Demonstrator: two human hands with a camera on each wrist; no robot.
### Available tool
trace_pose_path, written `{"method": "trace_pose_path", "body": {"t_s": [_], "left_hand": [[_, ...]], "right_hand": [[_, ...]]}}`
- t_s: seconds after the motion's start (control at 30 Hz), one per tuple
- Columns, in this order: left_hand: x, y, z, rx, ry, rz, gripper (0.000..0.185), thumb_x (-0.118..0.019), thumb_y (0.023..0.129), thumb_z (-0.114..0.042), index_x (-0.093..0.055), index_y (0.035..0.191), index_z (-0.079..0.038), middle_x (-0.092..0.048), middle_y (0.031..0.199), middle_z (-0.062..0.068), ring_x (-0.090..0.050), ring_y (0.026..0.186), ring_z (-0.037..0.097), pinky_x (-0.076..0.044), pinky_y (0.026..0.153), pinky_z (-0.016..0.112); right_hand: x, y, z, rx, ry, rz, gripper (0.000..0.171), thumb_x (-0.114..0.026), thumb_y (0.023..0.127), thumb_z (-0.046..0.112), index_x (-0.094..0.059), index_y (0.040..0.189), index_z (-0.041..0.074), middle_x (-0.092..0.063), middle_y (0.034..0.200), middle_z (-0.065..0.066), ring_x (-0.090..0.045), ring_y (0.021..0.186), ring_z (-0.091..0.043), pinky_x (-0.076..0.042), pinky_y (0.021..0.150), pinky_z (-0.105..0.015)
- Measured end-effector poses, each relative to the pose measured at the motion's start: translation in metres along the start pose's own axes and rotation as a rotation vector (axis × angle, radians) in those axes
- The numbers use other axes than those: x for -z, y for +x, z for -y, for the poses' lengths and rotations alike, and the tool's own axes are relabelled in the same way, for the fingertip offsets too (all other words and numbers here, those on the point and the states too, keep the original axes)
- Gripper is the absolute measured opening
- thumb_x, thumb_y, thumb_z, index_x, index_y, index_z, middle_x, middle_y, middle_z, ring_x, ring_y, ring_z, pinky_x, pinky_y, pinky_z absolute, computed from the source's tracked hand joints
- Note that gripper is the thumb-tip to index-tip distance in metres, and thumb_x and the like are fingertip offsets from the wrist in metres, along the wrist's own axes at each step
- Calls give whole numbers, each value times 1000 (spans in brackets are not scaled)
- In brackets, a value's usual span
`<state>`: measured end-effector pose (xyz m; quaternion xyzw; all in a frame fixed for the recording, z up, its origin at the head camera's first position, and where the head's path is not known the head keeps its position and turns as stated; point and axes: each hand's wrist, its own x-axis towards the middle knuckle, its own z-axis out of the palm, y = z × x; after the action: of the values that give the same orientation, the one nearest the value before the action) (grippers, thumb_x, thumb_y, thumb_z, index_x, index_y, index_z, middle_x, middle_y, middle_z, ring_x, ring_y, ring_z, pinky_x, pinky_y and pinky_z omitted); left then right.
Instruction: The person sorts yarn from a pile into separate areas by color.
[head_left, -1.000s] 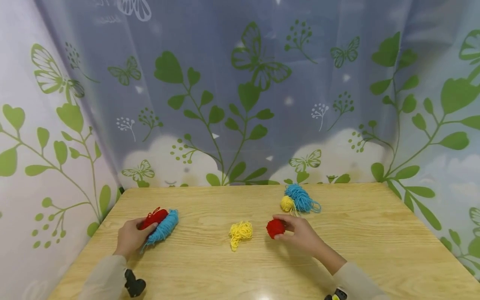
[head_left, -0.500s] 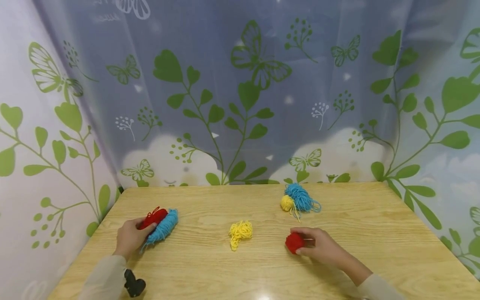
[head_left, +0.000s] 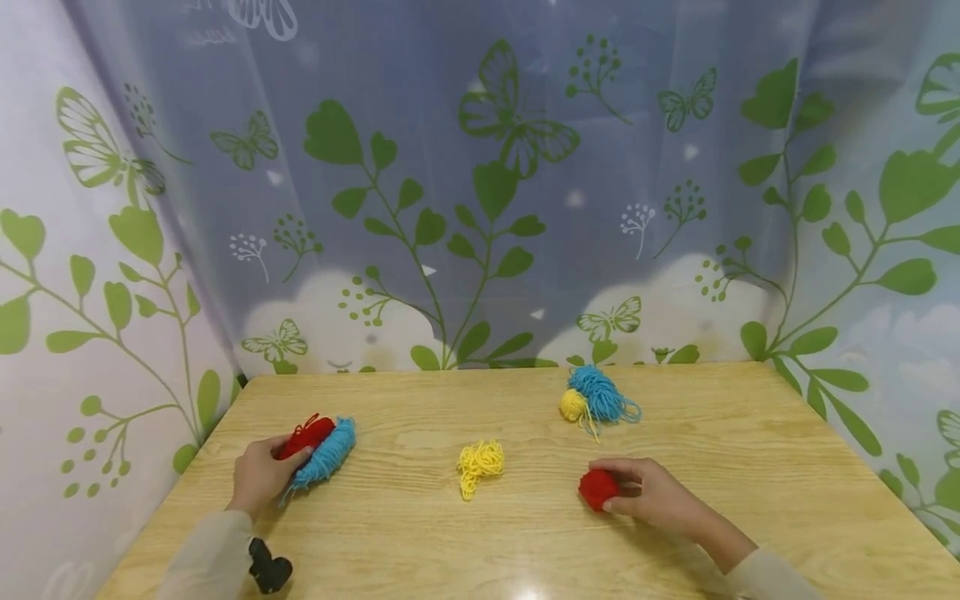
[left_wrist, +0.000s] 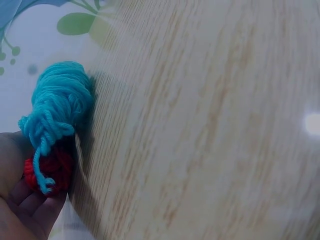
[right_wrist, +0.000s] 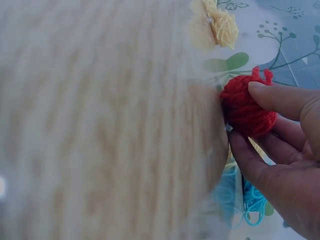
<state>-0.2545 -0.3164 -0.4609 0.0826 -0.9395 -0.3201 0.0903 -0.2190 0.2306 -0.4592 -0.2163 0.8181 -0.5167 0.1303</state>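
At the left of the table in the head view, my left hand (head_left: 260, 477) grips a red yarn skein (head_left: 309, 435). A longer blue yarn skein (head_left: 327, 454) lies against it, by the thumb tip. The left wrist view has the red skein (left_wrist: 55, 172) against the fingers, the blue skein (left_wrist: 62, 95) reaching past it. My right hand (head_left: 660, 497) pinches a small red yarn ball (head_left: 598, 489) between thumb and fingers, low over the table on the right. Between the hands lies a loose yellow yarn bundle (head_left: 482, 464), touched by neither.
Toward the back right, a large blue yarn skein (head_left: 602, 396) sits against a small yellow yarn ball (head_left: 573, 405) with a loose tail. The wooden table (head_left: 405, 542) ends at a printed curtain (head_left: 480, 208) behind and at both sides.
My right hand has drawn the red yarn ball to the right and toward the front edge, away from the yellow bundle. The left hand has stayed in place.
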Motion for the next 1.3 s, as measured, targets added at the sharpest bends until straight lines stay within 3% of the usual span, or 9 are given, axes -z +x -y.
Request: {"method": "trace_pose_path", "body": {"t_s": [0.23, 0.47, 0.6, 0.73, 0.9, 1.17, 1.3], "left_hand": [[0, 2, 4, 9, -18, -4, 57, -70, 87, -32, -58, 123, 11, -59, 119, 32, -56, 104, 45, -47, 85, 54], [4, 5, 3, 56, -117, -42, 55, -70, 88, -31, -58, 124, 10, -58, 121, 32, -54, 109, 46, -46, 90, 54], [10, 4, -8, 89, -178, -111, 54, -68, 90, -33, -59, 126, 6, -59, 122, 30, -55, 110, 41, -52, 81, 38], [21, 3, -32, 93, -253, -140, 56, -66, 90, -39, -58, 131, 0, -60, 125, 25, -56, 110, 33, -46, 67, 18], [24, 2, -75, 48, -375, -108, 55, -65, 91, -37, -56, 134, -4, -59, 128, 21, -58, 111, 29, -47, 69, 10], [-5, -12, -137, -43, -595, -42, 45, -71, 88, -23, -61, 129, -4, -62, 125, 17, -65, 102, 19, -54, 75, 18], [-23, -20, -160, -62, -692, 12, 42, -71, 88, -17, -62, 127, -3, -62, 126, 17, -64, 107, 24, -55, 77, 23]], "right_hand": [[0, -1, 0, -21, 31, 5, 56, -71, 86, 10, -49, 132, -12, -51, 130, -33, -54, 115, -43, -52, 89, -30], [2, 1, 2, -30, 30, 3, 56, -71, 87, 10, -48, 133, -11, -50, 131, -32, -54, 116, -42, -52, 89, -30], [2, 0, 5, -44, 26, 9, 56, -71, 87, 11, -48, 134, -11, -50, 132, -32, -54, 116, -41, -53, 88, -31], [1, -1, 7, -59, 33, 13, 57, -71, 87, 12, -48, 134, -10, -49, 132, -32, -54, 116, -43, -53, 88, -31], [3, -2, 7, -54, 27, 6, 58, -71, 87, 13, -47, 134, -11, -50, 132, -32, -55, 115, -41, -53, 87, -30], [2, -2, 5, -22, 21, 8, 57, -70, 87, 10, -47, 133, -13, -50, 131, -34, -56, 114, -41, -53, 86, -30], [1, -1, 5, -32, 27, 10, 57, -70, 87, 8, -46, 134, -13, -49, 132, -34, -56, 114, -41, -53, 86, -30]]}}
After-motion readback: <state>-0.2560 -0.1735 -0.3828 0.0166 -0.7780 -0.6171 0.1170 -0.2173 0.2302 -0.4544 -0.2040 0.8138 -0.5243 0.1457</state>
